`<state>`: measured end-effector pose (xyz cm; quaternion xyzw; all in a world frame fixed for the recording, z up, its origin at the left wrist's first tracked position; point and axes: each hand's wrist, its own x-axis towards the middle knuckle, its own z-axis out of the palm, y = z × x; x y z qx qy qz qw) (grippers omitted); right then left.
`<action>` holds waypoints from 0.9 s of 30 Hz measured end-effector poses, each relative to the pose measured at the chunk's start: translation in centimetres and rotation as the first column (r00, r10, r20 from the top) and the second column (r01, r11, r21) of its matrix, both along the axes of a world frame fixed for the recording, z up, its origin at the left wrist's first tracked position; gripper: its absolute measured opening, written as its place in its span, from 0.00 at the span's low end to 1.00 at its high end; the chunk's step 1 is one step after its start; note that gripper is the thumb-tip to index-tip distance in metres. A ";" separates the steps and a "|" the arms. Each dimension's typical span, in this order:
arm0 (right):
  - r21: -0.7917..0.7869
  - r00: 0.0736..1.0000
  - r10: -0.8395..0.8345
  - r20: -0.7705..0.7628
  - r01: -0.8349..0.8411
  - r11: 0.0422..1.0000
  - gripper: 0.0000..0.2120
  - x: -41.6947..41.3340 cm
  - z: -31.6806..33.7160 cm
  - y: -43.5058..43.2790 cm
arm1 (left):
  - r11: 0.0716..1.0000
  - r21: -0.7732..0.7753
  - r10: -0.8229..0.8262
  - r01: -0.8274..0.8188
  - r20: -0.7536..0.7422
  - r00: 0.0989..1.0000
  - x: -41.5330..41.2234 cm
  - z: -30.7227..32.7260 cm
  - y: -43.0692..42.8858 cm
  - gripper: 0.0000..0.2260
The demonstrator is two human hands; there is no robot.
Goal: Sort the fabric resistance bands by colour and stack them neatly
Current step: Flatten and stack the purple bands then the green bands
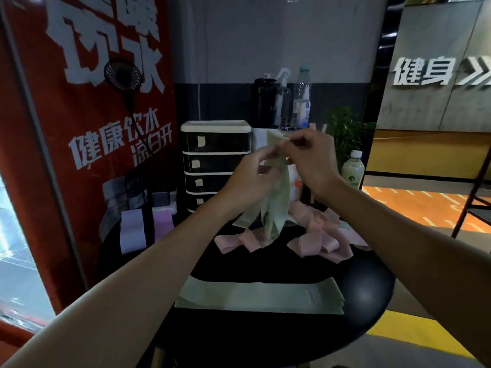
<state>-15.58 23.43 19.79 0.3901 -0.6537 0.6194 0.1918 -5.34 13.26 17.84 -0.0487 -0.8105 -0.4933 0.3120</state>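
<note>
Pale green fabric band (277,200), pinched aloft by left hand (249,176) and right hand (313,160); flat green band stack (260,296), tangled pink bands (316,237) on black counter (265,266).

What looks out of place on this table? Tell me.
The pink bands lie in a twisted, loose heap on the far side, while the green stack in front lies flat and squared.

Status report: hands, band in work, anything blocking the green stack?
Both hands up: left hand and right hand pinch one green band above the table. Flat green stack at near edge, nothing on it. Loose pink bands heaped behind.
</note>
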 end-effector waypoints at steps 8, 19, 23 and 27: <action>0.049 0.929 0.264 0.261 -0.286 0.957 0.11 1.5 1.1 1.1 | 0.977 0.211 0.001 0.016 -0.080 0.997 -0.7 0.2 -0.9 0.12; 0.113 0.927 0.226 0.300 -0.270 0.956 0.13 -0.7 -1.6 0.5 | 0.920 0.380 0.181 -0.094 -0.199 0.963 -0.5 0.3 -2.7 0.05; 0.391 0.964 0.119 0.240 -0.208 0.896 0.13 -2.7 -4.5 -0.1 | 0.945 0.315 0.136 -0.092 -0.120 0.983 -0.4 0.6 -3.9 0.06; 0.491 0.953 0.055 0.298 -0.203 0.847 0.14 -4.0 -7.8 -0.9 | 0.940 0.259 0.242 -0.220 -0.059 0.968 -0.4 -0.4 -5.0 0.06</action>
